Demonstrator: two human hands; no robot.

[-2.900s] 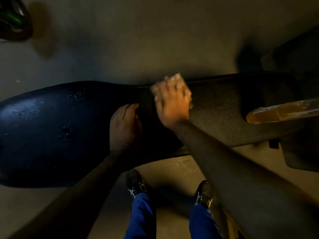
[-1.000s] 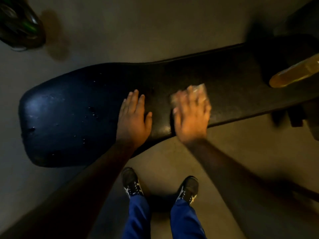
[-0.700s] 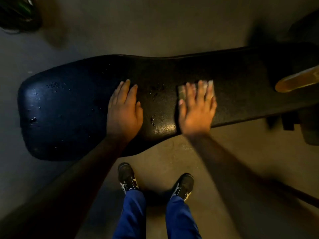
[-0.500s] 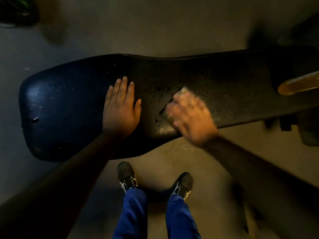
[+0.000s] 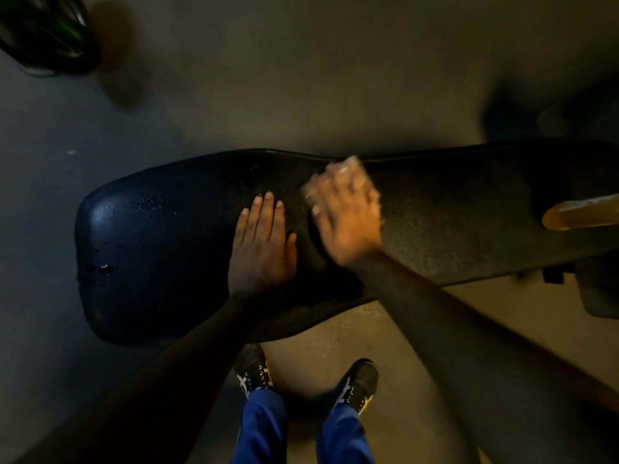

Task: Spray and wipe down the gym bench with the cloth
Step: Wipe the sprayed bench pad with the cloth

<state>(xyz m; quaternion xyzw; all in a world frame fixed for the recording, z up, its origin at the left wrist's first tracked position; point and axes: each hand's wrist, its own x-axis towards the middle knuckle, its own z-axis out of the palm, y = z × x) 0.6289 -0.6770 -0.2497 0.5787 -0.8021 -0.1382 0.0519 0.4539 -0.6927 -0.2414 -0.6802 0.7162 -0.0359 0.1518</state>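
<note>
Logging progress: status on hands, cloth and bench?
Left hand flat on bench. Right hand pressing cloth at far edge. Droplets remain.

The bench (image 5: 160,249) pad looked like black vinyl, glossy and droplet-beaded at its left end, duller and grainy rightward.

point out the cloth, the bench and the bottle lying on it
cloth (image 5: 353,165): head view, pale edge past the fingertips
gym bench (image 5: 160,249): head view, wet wide end of the pad
amber bottle (image 5: 582,214): head view, middle of its body
</note>
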